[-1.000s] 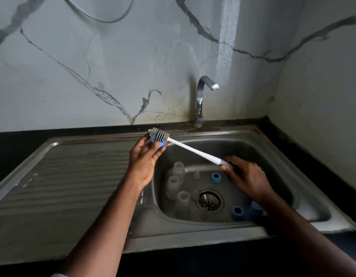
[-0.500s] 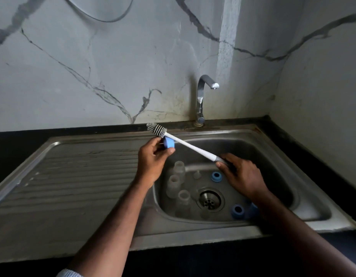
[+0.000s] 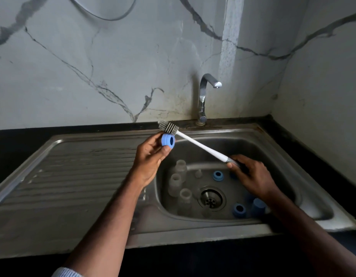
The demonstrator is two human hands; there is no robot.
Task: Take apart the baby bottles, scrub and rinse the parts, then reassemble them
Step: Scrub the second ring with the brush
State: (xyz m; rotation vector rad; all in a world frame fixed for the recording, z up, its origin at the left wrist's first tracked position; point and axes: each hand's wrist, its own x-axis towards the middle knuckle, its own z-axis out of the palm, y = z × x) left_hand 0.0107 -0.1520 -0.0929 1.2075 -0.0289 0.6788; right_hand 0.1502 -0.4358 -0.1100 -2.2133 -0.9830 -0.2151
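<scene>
Scrub step under way, mid-frame above the sink basin (image 3: 293,148). Left hand (image 3: 151,158) raised over basin's left rim, fingers (image 3: 153,139) and thumb curled round a blue collar ring (image 3: 168,140), pinching it by its sides, open bore turned toward lower right of frame. Right hand (image 3: 251,176) lower and right of centre, fingers wrapped round grey grip of bottle brush (image 3: 193,141). Brush long axis running diagonally from lower right up to upper left; bristle head just above and behind ring, touching or near touching its upper edge, not inside bore. Ring lying just below bristle head, so head nearer to left hand than to right; likely next call: draw head back and line it up with bore, or work outer rim. Down in basin: three clear bottle bodies (image 3: 176,181) upright left of drain (image 3: 211,198), small clear teat (image 3: 198,173) beyond it, more blue rings (image 3: 218,175) and a blue cap (image 3: 258,206) at right. Tap (image 3: 205,96) at upper centre, no water seen running. Reassembly not yet begun, judging by loose parts
</scene>
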